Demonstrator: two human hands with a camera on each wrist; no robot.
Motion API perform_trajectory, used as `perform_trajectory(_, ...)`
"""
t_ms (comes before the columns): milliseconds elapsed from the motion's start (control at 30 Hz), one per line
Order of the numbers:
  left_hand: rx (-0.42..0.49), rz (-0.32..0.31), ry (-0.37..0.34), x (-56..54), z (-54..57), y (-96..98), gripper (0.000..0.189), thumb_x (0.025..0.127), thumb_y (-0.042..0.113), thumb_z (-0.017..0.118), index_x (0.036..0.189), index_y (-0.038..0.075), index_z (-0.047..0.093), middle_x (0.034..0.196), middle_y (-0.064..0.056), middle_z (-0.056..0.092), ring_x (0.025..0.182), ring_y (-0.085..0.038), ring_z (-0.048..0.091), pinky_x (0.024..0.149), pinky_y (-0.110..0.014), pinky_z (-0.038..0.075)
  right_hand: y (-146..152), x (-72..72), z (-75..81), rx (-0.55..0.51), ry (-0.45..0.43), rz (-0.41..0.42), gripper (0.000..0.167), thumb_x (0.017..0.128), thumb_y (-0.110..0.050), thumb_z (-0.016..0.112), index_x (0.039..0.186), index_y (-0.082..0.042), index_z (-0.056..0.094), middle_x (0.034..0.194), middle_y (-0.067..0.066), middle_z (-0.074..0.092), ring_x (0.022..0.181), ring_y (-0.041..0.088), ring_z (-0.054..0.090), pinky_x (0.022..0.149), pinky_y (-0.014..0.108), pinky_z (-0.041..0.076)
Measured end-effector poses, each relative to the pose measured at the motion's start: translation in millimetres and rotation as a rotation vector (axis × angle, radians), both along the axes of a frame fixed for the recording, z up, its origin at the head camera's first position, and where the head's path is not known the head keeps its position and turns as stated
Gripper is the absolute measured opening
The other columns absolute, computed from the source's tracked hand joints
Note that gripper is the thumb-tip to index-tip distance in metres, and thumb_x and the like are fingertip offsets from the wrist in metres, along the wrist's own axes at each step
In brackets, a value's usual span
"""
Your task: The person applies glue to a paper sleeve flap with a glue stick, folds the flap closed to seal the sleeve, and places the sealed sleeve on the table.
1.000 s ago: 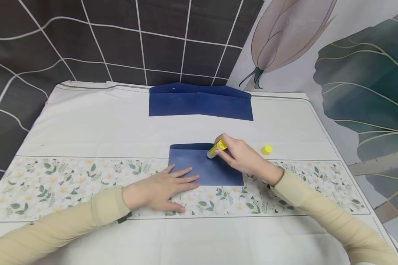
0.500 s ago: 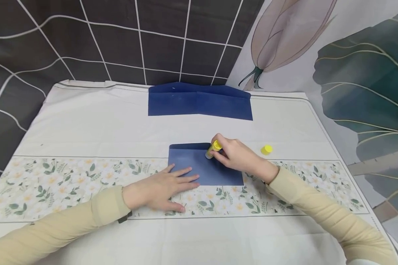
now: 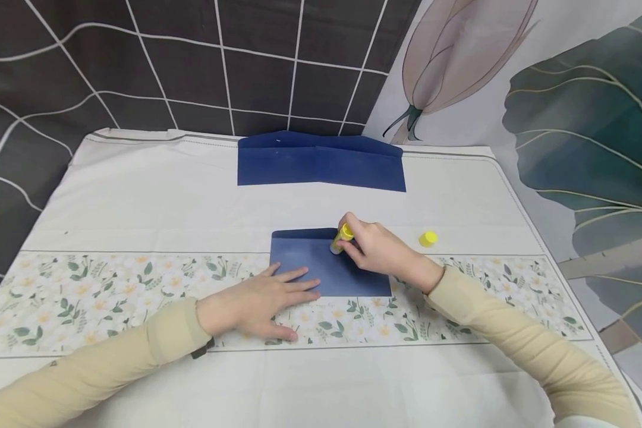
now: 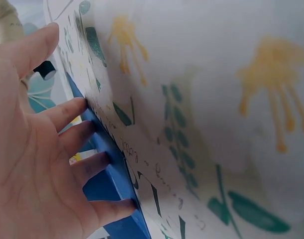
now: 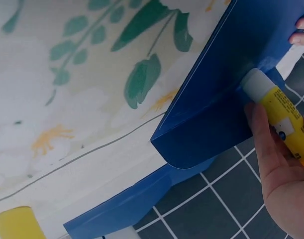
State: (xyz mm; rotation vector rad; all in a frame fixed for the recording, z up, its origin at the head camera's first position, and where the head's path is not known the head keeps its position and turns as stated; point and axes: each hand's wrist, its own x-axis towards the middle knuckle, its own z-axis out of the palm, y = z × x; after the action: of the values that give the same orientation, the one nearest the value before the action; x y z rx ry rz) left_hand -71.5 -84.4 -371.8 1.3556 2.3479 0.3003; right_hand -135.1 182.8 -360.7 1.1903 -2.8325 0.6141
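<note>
A blue envelope (image 3: 326, 261) lies on the table with its darker flap folded out along the far edge. My left hand (image 3: 264, 300) is spread flat, fingertips resting on the envelope's near left part; in the left wrist view its straight fingers (image 4: 67, 114) reach the blue paper. My right hand (image 3: 377, 246) grips a yellow glue stick (image 3: 343, 238), tilted, with its white end down at the envelope near the flap fold. The right wrist view shows the glue stick (image 5: 283, 117) between thumb and fingers, its white end against the blue paper.
Right of the envelope lies the yellow cap (image 3: 428, 239). Two more blue envelopes (image 3: 321, 166) sit side by side at the table's back edge, before a dark gridded backdrop (image 3: 262, 77). A white cloth with a floral band (image 3: 112, 297) covers the table.
My right hand has slid the glue stick slightly left across the envelope beside the flap fold. The left hand keeps its place on the paper.
</note>
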Motion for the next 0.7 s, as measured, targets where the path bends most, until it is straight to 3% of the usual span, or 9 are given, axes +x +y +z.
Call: perform_trajectory(700, -0.003, -0.001, -0.006, -0.9, 3.0, 0.4, 0.075, 0.088, 0.057, 0.057, 0.15, 0.022, 0.034, 0.16, 0.002, 0.024, 0.149, -0.027, 0.015, 0.114, -0.065, 0.013, 34.4, 7.9, 2.4, 0.031, 0.001, -0.104, 0.021, 0.095, -0.016, 0.058, 0.109, -0.005, 0.046, 0.076, 0.003, 0.062, 0.048, 0.004, 0.044, 0.044, 0.019, 0.038)
